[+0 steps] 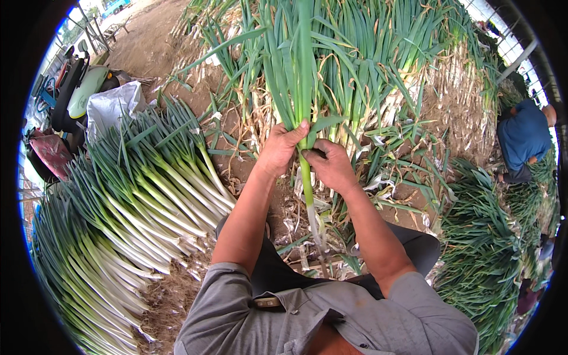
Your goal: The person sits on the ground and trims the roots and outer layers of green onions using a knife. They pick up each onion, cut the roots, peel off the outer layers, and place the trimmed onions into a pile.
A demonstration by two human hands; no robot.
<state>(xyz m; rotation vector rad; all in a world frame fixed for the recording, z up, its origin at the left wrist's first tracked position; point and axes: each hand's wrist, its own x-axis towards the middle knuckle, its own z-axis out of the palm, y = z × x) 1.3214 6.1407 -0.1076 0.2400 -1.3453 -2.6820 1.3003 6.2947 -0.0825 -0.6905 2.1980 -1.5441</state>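
My left hand (280, 148) grips a long green onion (307, 184) where its leaves fan out, thumb laid along the stalk. The onion's green leaves point away from me, and its pale root end hangs down between my knees. Close by on the right, my right hand (332, 165) pinches a leaf at the same stalk between thumb and fingers. Beneath both hands the ground bears peeled leaves and dry husks (381, 182). To my left lie rows of clean long green onions (177, 204), white ends and roots towards me.
A large heap of untrimmed green onions (377, 57) stands ahead. More onion leaves (479, 239) lie at right, near a crouching person in a blue shirt (526, 133). At the left are a white sack (113, 106), a pale green scooter (86, 91) and a red cloth bag (49, 153).
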